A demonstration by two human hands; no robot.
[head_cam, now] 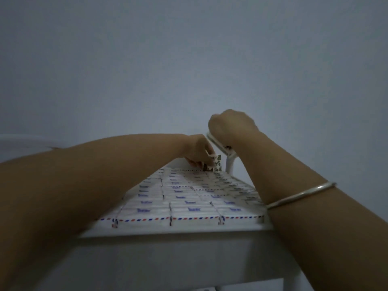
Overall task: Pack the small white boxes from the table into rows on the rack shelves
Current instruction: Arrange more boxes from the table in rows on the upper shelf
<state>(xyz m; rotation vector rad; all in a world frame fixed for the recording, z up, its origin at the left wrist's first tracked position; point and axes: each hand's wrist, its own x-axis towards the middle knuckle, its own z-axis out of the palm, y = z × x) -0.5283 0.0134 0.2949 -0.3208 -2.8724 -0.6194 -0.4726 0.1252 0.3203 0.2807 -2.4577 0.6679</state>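
Note:
Rows of small white boxes (pixel 180 203) with blue print and red-and-blue striped edges cover the top shelf of a white rack (pixel 174 233). At the far end of the rows my left hand (pixel 197 153) pinches a small white box (pixel 215 163) and holds it down against the last row. Just to its right my right hand (pixel 230 124) curls over the rack's white back rail (pixel 218 143). What its fingers hold is hidden behind the hand.
A plain grey-blue wall fills the view behind the rack. The rack's white upright post (pixel 230 164) stands at the far right corner. A silver bangle (pixel 300 195) sits on my right forearm. A lower shelf edge (pixel 210 285) shows dimly below.

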